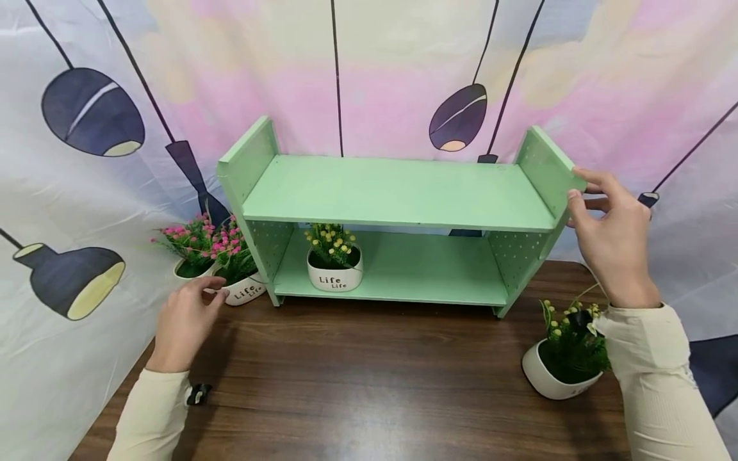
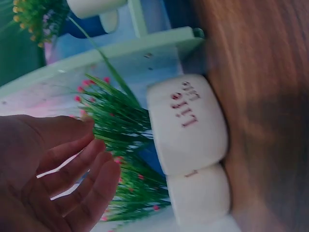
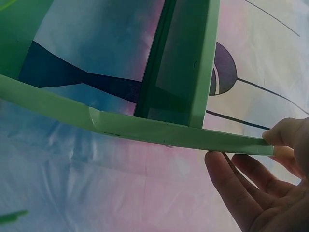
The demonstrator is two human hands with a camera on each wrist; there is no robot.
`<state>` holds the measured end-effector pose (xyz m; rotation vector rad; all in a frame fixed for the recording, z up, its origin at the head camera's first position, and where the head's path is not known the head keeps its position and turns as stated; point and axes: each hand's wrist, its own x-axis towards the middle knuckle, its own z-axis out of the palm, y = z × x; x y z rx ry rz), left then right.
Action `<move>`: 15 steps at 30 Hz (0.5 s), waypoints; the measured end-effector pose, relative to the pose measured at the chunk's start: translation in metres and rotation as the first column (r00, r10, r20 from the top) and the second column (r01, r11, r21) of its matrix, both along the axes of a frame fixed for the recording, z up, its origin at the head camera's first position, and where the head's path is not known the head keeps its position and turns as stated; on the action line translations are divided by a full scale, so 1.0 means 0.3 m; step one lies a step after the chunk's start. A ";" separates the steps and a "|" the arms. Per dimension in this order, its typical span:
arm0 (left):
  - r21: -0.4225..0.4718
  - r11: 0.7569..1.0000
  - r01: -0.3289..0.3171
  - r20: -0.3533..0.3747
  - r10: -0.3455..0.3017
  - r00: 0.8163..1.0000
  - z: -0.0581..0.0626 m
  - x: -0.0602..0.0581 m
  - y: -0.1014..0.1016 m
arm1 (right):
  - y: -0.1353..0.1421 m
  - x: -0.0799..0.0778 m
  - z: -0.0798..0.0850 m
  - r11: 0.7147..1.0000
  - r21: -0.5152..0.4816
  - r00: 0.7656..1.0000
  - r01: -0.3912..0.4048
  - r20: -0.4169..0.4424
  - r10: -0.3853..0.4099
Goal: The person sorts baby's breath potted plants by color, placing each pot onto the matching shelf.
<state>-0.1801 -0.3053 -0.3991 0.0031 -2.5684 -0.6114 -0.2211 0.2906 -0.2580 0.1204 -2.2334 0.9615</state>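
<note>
A light green two-tier shelf stands on the wooden table against the printed backdrop. At its upper right corner my right hand pinches the side panel, thumb on one face and fingertips on the other. My left hand, fingers loosely bent and holding nothing, is beside a white pot of pink flowers left of the shelf. In the left wrist view, that hand's fingertips overlap the pink-flowered plants. A second pink-flowered pot stands close behind the first. On the lower tier sits a white "Life" pot with yellow flowers.
Another white pot with yellow flowers stands on the table at the right, beside my right forearm. The wooden table extends in front of the shelf. A cloth backdrop painted with lamps hangs close behind.
</note>
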 end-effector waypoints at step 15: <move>-0.018 1.000 -0.019 0.093 0.020 0.995 -0.108 -0.086 -0.054 | -0.003 -0.002 0.000 1.000 0.008 1.000 0.008 0.029 -0.008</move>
